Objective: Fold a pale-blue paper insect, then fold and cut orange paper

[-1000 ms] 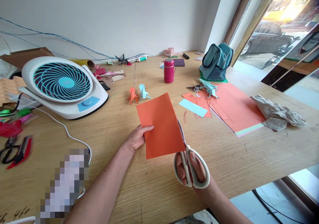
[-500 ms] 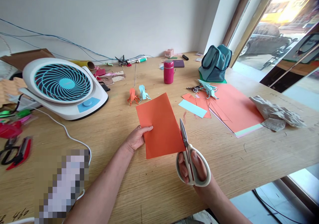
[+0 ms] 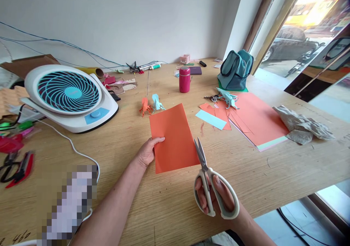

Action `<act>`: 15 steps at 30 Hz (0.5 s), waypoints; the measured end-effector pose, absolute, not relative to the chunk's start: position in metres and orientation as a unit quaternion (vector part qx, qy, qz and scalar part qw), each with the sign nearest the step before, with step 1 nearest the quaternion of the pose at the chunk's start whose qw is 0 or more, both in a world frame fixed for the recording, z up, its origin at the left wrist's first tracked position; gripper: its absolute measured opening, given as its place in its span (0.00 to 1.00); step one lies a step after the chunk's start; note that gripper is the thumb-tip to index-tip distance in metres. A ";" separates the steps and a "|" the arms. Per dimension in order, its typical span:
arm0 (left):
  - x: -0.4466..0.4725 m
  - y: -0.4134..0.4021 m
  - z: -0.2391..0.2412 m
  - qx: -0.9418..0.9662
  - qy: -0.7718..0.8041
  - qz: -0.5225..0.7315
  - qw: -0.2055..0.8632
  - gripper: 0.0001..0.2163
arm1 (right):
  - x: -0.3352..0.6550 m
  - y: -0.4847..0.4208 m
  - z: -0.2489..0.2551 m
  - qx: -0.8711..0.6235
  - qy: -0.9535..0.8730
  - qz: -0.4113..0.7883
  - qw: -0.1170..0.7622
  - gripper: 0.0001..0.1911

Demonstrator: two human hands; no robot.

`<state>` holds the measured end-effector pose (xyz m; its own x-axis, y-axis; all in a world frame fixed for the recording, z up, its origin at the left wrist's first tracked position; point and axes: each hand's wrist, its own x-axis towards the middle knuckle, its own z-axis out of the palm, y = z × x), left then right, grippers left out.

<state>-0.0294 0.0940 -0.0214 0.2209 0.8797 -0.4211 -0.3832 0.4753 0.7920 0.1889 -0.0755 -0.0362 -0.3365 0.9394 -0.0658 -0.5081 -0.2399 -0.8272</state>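
An orange sheet of paper (image 3: pixel 174 140) is held up over the table by its left edge. My left hand (image 3: pixel 148 151) pinches it, thumb on top and the other fingers underneath. White-handled scissors (image 3: pixel 203 162) are in my right hand (image 3: pixel 216 195), with fingers through both loops. Their blades point away from me, slightly parted, beside the sheet's lower right edge. Beyond the sheet stand two folded paper figures, one orange (image 3: pixel 145 106) and one light blue (image 3: pixel 157 102).
A white fan (image 3: pixel 101 113) stands at left. Cut strips, including a blue strip (image 3: pixel 210 119), lie near stacked orange sheets (image 3: pixel 259 116) with a blue paper figure (image 3: pixel 229 99). Behind are a pink flask (image 3: pixel 184 80) and a teal bag (image 3: pixel 237 71); a crumpled cloth (image 3: pixel 303 124) lies right.
The scissors have opened somewhat, and their handles have moved down and right. The orange sheet has shifted slightly left with my left hand.
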 end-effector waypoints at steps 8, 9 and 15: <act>-0.039 0.091 -0.007 0.328 0.424 0.386 0.751 0.15 | 0.238 -0.064 -0.013 -0.409 -0.490 0.593 0.491 0.24; -0.040 0.089 -0.004 0.345 0.414 0.369 0.758 0.15 | 0.247 -0.057 -0.008 -0.439 -0.518 0.541 0.496 0.22; -0.040 0.077 0.006 0.386 0.381 0.227 0.809 0.20 | 0.274 -0.010 0.016 -0.586 -0.635 0.216 0.455 0.24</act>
<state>-0.0398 0.0770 0.0057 0.6071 0.6615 -0.4404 -0.0736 0.5986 0.7977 0.2743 -0.0098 0.0159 0.1012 0.9404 0.3248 0.5475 0.2199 -0.8074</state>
